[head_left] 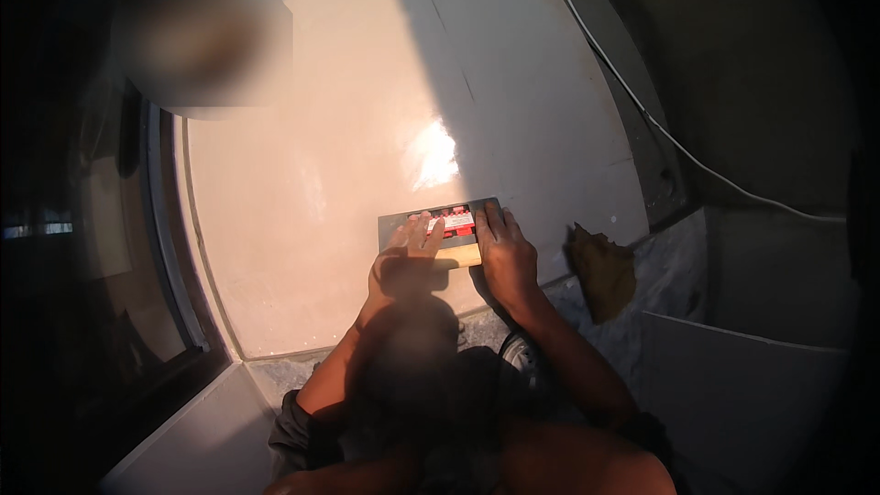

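Note:
Both my hands are on a broad putty knife [463, 235] with a dark grey flat blade, a red-and-white label and a pale wooden grip along its near side. My left hand [408, 243] covers the left part of the blade, fingers stretched forward over the label. On the right end lies my right hand [504, 252], its fingers straight and pressed along the blade. Both thumbs are hidden. Beneath the tool spreads a smooth pale surface [330, 156], and the blade lies close to its near edge. Whether the blade touches it all along cannot be told.
A white cable [632, 101] curves past the far right edge. Right of my arm lies a torn brown sheet [603, 273]. Pale low panels [197, 431] stand at the lower left and right. A dark framed opening [156, 247] borders the left. Blur hides the upper left.

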Motion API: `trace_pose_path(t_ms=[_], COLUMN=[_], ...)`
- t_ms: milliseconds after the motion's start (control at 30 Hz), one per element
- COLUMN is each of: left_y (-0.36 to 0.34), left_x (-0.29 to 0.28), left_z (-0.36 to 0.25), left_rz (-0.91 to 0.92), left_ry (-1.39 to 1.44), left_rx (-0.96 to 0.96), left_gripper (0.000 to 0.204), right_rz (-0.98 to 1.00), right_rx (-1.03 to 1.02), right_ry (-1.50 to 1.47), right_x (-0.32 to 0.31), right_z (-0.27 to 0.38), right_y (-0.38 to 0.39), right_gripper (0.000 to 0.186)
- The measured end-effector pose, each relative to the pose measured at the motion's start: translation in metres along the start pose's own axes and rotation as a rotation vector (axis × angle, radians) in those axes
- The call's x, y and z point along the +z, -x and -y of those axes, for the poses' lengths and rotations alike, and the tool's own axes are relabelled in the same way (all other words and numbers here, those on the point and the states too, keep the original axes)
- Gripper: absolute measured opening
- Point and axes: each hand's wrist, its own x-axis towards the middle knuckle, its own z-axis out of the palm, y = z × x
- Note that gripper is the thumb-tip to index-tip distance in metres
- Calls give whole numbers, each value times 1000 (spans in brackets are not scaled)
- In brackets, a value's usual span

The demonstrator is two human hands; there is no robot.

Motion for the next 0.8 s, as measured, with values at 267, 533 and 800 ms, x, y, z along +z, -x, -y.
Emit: trace_pose_path(t_ms=[267,533,800], left_y=[-2,-11,-15], left_x=[-19,-35,-34], left_z=[12,5,2], left_rz=[76,266,187], left_ry=[4,42,1], left_rx=[-3,-64,-33], left_gripper=[67,70,60], right_rz=[-36,8,-39], right_rx=[36,72,38], right_ry=[-26,-56,-7], right_x=[-7,-11,6], right_z=[13,16,7], right_y=[-14,-14,-4], right_gripper=[49,49,49])
